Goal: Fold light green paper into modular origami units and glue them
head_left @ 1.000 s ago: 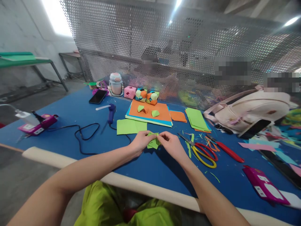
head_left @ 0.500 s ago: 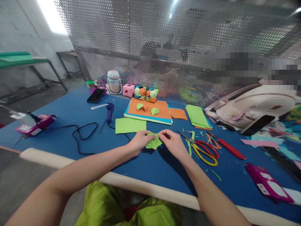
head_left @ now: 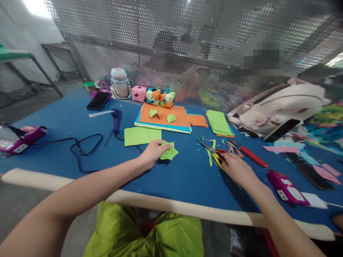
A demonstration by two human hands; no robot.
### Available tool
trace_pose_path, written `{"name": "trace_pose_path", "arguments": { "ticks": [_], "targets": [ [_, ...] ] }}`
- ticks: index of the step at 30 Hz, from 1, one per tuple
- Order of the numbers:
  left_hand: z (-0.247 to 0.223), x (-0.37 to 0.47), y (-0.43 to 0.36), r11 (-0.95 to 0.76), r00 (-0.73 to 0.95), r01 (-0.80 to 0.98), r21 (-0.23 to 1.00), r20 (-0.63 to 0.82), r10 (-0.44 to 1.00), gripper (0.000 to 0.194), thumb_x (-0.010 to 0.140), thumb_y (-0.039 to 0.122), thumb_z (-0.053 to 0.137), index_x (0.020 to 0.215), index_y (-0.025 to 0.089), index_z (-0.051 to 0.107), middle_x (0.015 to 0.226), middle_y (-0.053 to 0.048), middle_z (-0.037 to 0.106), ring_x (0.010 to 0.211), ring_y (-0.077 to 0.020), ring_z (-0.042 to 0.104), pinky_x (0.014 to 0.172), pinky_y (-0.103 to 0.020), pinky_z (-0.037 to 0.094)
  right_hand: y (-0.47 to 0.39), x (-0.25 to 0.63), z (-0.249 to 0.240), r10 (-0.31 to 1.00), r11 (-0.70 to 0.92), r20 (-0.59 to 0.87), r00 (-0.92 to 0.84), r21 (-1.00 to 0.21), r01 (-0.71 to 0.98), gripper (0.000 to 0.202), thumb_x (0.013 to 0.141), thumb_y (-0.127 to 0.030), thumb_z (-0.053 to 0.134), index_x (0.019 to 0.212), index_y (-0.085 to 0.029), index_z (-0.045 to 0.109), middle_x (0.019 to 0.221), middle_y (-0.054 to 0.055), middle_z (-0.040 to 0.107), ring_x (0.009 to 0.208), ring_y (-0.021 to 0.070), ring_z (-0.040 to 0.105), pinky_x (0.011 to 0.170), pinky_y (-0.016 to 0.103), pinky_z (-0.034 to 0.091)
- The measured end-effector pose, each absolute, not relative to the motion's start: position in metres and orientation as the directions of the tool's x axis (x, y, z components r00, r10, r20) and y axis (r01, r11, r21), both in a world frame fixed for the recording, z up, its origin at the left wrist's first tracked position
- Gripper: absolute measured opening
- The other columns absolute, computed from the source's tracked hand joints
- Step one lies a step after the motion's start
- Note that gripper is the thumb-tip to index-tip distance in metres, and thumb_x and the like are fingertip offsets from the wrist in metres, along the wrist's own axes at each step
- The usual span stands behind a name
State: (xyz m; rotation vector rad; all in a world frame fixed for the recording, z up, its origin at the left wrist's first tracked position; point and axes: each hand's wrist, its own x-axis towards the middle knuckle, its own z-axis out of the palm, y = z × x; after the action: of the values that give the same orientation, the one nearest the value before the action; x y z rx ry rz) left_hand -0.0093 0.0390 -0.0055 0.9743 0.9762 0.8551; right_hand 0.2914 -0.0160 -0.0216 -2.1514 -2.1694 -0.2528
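My left hand (head_left: 155, 153) is closed on a folded green paper (head_left: 169, 151) near the middle of the blue table. To the right, my right hand (head_left: 234, 165) lies over the handles of the scissors (head_left: 211, 149), which have red and yellow grips; its fingertips touch them, but whether they wrap round a handle is hard to make out. The scissors' blades point to the upper left, beside thin green paper strips (head_left: 210, 157). A flat green sheet (head_left: 142, 136) lies just behind my left hand.
Behind are orange and blue sheets (head_left: 174, 116), paper balls (head_left: 153, 96), and a green paper stack (head_left: 218, 122). A blue glue gun (head_left: 116, 121) with its cord lies left. A red cutter (head_left: 253, 156), a purple box (head_left: 286, 189) and a backpack (head_left: 281, 101) are right.
My right hand has let go of the green paper and moved right onto the scissors' handles. My left hand still holds the paper. The whole view has shifted a little.
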Motion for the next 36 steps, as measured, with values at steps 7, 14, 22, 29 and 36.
{"name": "trace_pose_path", "arguments": {
  "ticks": [7,14,22,29,36],
  "targets": [
    [-0.006,-0.005,0.036,0.338,0.331,-0.156,0.928,-0.273,0.903,0.013,0.073,0.018,0.061,0.064,0.01,0.056,0.057,-0.007,0.064,0.046,-0.015,0.06,0.046,-0.025,0.047,-0.007,0.31,-0.02,0.996,0.022,0.081,-0.026,0.054,0.998,0.034,0.069,-0.021,0.056,0.102,-0.014,0.058,0.092,0.013,0.066,0.087,0.0283,0.062,0.068,0.034,0.047],
    [-0.007,-0.005,0.039,0.427,0.32,-0.243,0.871,-0.344,0.883,0.012,0.076,0.012,0.056,0.064,0.01,0.055,0.058,-0.008,0.063,0.046,-0.0143,0.06,0.049,-0.027,0.051,-0.024,0.296,-0.008,0.97,-0.003,0.206,0.131,-0.527,0.85,0.053,0.066,-0.038,0.061,0.114,-0.016,0.053,0.095,0.01,0.065,0.08,0.0233,0.065,0.072,0.036,0.052],
    [0.013,-0.003,0.021,0.531,0.352,-0.311,0.788,-0.423,0.835,0.011,0.077,0.011,0.056,0.066,0.009,0.057,0.062,-0.005,0.062,0.051,-0.0124,0.061,0.053,-0.026,0.055,-0.049,0.207,-0.004,0.998,-0.04,-0.017,0.054,-0.894,0.446,0.06,0.064,-0.04,0.071,0.117,-0.022,0.051,0.098,0.006,0.065,0.085,0.0193,0.063,0.078,0.032,0.052],
    [0.022,-0.006,0.014,0.557,0.395,-0.385,0.736,-0.414,0.82,0.005,0.074,0.011,0.059,0.071,0.009,0.061,0.065,-0.005,0.061,0.054,-0.0114,0.059,0.052,-0.025,0.055,-0.051,0.188,-0.019,1.0,-0.023,-0.021,0.009,-0.885,0.464,0.058,0.066,-0.041,0.071,0.117,-0.019,0.053,0.106,0.009,0.063,0.092,0.0213,0.062,0.084,0.033,0.05],
    [0.025,-0.009,0.015,0.572,0.396,-0.426,0.701,-0.424,0.815,0.002,0.072,0.011,0.062,0.07,0.01,0.061,0.065,-0.004,0.059,0.057,-0.0112,0.057,0.054,-0.026,0.056,-0.056,0.187,-0.023,0.995,0.099,0.094,-0.04,-0.798,0.595,0.053,0.071,-0.038,0.067,0.119,-0.02,0.053,0.111,0.009,0.064,0.096,0.0218,0.063,0.078,0.03,0.054]
  ]
}}
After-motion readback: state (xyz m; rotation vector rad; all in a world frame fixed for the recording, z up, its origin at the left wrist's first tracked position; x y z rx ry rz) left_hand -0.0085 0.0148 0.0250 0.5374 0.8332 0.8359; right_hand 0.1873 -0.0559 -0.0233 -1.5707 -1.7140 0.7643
